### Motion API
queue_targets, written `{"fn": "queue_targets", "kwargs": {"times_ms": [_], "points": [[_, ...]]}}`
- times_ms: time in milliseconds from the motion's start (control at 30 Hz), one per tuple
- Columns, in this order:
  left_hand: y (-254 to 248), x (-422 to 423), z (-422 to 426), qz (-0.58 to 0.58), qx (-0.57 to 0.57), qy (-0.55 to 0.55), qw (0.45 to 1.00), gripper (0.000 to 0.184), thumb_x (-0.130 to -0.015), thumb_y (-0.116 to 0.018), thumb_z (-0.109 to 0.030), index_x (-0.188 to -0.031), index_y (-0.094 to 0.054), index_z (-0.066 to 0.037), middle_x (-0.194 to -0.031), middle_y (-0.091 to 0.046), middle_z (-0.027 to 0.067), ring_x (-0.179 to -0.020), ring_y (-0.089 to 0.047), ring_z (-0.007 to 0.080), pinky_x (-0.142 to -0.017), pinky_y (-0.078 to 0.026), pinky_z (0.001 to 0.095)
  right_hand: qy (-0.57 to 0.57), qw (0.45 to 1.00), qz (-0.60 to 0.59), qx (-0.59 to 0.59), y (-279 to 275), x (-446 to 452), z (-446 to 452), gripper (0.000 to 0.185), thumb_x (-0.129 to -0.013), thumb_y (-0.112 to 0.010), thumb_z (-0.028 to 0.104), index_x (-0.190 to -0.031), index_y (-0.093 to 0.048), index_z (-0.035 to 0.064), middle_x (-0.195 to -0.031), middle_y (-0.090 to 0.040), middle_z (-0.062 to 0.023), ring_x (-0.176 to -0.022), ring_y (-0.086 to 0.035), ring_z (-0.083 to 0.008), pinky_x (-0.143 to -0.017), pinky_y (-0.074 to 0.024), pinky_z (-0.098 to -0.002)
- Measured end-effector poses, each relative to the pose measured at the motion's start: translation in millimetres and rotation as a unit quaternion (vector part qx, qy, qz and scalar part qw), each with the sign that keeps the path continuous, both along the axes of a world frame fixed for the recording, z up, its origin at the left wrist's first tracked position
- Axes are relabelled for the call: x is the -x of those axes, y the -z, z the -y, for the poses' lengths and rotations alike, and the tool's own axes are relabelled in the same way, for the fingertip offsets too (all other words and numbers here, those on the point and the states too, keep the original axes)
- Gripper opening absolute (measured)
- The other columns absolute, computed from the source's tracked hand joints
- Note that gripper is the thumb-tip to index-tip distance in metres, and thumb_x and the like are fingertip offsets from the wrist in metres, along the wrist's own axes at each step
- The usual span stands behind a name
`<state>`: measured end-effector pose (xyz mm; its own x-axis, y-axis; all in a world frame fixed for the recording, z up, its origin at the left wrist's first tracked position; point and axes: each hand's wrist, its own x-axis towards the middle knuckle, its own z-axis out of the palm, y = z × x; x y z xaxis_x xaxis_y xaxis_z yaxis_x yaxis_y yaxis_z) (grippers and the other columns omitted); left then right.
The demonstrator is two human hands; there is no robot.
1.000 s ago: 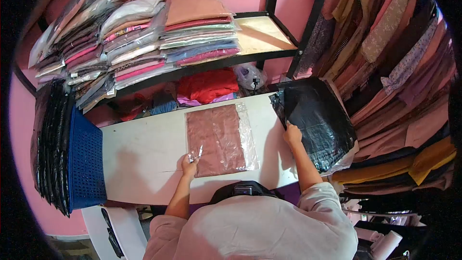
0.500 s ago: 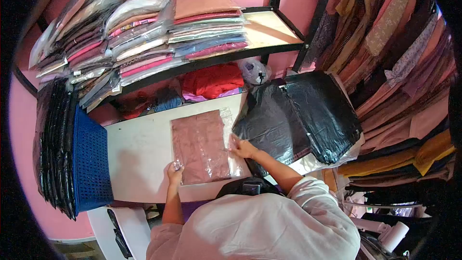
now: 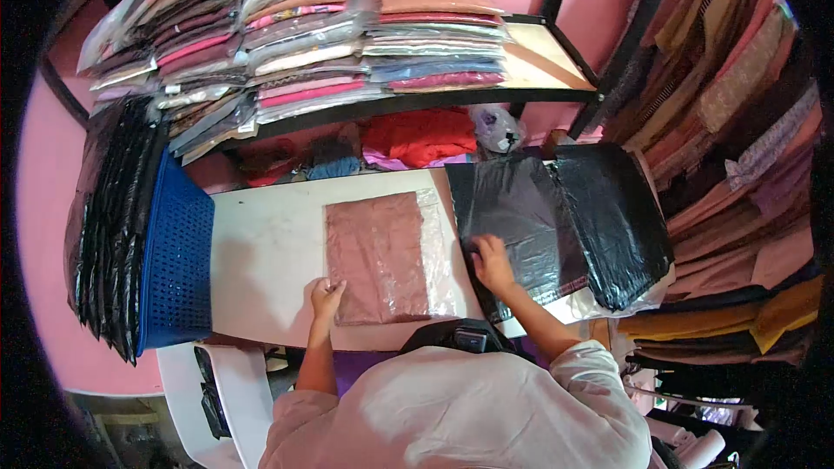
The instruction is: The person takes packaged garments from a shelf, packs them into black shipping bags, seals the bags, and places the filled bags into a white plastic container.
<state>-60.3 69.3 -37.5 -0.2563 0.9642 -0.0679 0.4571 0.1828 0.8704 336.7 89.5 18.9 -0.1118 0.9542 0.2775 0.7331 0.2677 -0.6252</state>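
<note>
A folded brown-pink garment in a clear plastic bag [image 3: 378, 259] lies flat on the white table [image 3: 269, 243]. My left hand [image 3: 327, 298] is closed at the bag's lower left edge, pinching its plastic. On the right, my right hand [image 3: 493, 265] rests on the left part of a flat black plastic bag [image 3: 521, 217], its fingers bent; whether they grip the plastic I cannot make out. That black bag lies beside the garment and reaches to a stack of black bags [image 3: 612, 221] at the table's right end.
A blue basket [image 3: 180, 252] filled with black packages [image 3: 109, 226] stands at the left. Behind the table, a shelf [image 3: 556, 61] carries piles of bagged clothes [image 3: 434, 35], with red cloth [image 3: 417, 137] beneath. Garments [image 3: 730, 165] hang at the right.
One black bag has come leftward off the stack and lies flat beside the garment. My right hand went left to the garment bag's edge, then back onto the black bag.
</note>
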Motion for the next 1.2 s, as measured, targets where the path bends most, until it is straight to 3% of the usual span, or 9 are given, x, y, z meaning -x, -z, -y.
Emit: {"fn": "queue_targets", "kwargs": {"times_ms": [167, 233, 333, 467, 533, 600, 767, 1000, 1200], "points": [[-37, -16, -8, 0.102, 0.088, -0.083, 0.987, 0.03, -0.067, -0.07, -0.009, -0.09, -0.055, 0.001, -0.078, -0.058, 0.0055, -0.068, -0.054, 0.0123, -0.061, -0.045, 0.0252, -0.007, 0.993, -0.112, 0.042, 32, 80, -9, 0.039, -0.068, -0.059, 0.009, -0.106, -0.051, 0.0029, -0.1, -0.052, -0.0177, -0.095, -0.05, -0.034, -0.084, -0.0404, -0.041], [4, -1, -15, 0.12, 0.057, -0.054, 0.99, 0.032, -0.066, -0.069, -0.006, -0.094, -0.054, 0.001, -0.084, -0.058, 0.007, -0.072, -0.055, 0.0127, -0.063, -0.045, 0.0254, 0.187, 0.97, -0.021, 0.154, 15, 101, -11, 0.048, -0.066, -0.062, 0.015, -0.111, -0.049, 0.0028, -0.105, -0.054, -0.0177, -0.099, -0.05, -0.0335, -0.086, -0.0395, -0.04], [-11, -7, -15, 0.133, 0.064, 0.001, 0.989, 0.04, -0.065, -0.066, -0.003, -0.102, -0.051, 0.003, -0.094, -0.057, 0.0097, -0.079, -0.055, 0.0145, -0.068, -0.046, 0.0263, 0.162, 0.931, 0.004, 0.328, 16, 107, -32, 0.05, -0.065, -0.064, 0.019, -0.109, -0.05, 0.0002, -0.096, -0.058, -0.0192, -0.09, -0.054, -0.0347, -0.082, -0.0407, -0.0418], [-32, -38, -10, 0.213, 0.071, 0.006, 0.974, 0.057, -0.065, -0.064, -0.004, -0.116, -0.043, 0.006, -0.104, -0.055, 0.0135, -0.093, -0.054, 0.0195, -0.079, -0.044, 0.0284, 0.044, 0.982, -0.07, 0.167, 41, 115, -35, 0.024, -0.067, -0.061, 0.016, -0.082, -0.053, -0.0009, -0.076, -0.058, -0.0225, -0.076, -0.057, -0.0379, -0.065, -0.0444, -0.0445], [-31, -50, -9, 0.166, 0.026, 0.003, 0.986, 0.06, -0.066, -0.063, -0.007, -0.12, -0.041, 0.005, -0.107, -0.054, 0.0139, -0.099, -0.051, 0.0207, -0.083, -0.041, 0.0288, 0.048, 0.984, -0.094, 0.143, 36, 129, -30, 0.029, -0.068, -0.059, 0.014, -0.09, -0.048, -0.0003, -0.077, -0.058, -0.026, -0.081, -0.057, -0.0394, -0.063, -0.0443, -0.045], [-49, -62, -9, 0.145, 0.106, 0.074, 0.981, 0.061, -0.068, -0.061, -0.008, -0.123, -0.038, 0.003, -0.112, -0.053, 0.0142, -0.105, -0.048, 0.0212, -0.087, -0.039, 0.029, 0.08, 0.969, -0.152, 0.176, 15, 143, -19, 0.043, -0.07, -0.06, 0.013, -0.104, -0.038, 0.0011, -0.076, -0.056, -0.0283, -0.082, -0.056, -0.041, -0.065, -0.0435, -0.047], [-104, -90, -2, 0.284, 0.205, 0.167, 0.922, 0.052, -0.078, -0.049, -0.018, -0.126, -0.038, -0.003, -0.085, -0.049, 0.0014, -0.074, -0.045, 0.01, -0.066, -0.038, 0.0239, 0.04, 0.942, -0.096, 0.319, -46, 162, -17, 0.113, -0.065, -0.05, 0.07, -0.127, -0.006, -0.0127, -0.112, -0.044, -0.0357, -0.105, -0.048, -0.0426, -0.087, -0.0393, -0.0391], [-66, -97, 18, 0.38, 0.161, 0.268, 0.871, 0.041, -0.086, -0.037, -0.023, -0.119, -0.044, -0.001, -0.112, -0.053, 0.0042, -0.106, -0.045, 0.0153, -0.092, -0.03, 0.0279, 0.026, 0.935, 0.079, 0.345, -44, 176, -34, 0.115, -0.058, -0.063, 0.063, -0.129, -0.011, -0.0112, -0.103, -0.054, -0.0269, -0.093, -0.055, -0.0374, -0.078, -0.0456, -0.0385], [-37, -64, 34, 0.385, 0.171, 0.238, 0.875, 0.043, -0.089, -0.035, -0.031, -0.114, -0.051, -0.001, -0.109, -0.056, 0.0096, -0.098, -0.052, 0.0192, -0.087, -0.038, 0.0334, 0.006, 0.95, 0.199, 0.242, -23, 174, -26, 0.028, -0.079, -0.049, 0.019, -0.094, -0.053, -0.0036, -0.088, -0.061, -0.0205, -0.08, -0.061, -0.03, -0.07, -0.0493, -0.0396]]}}
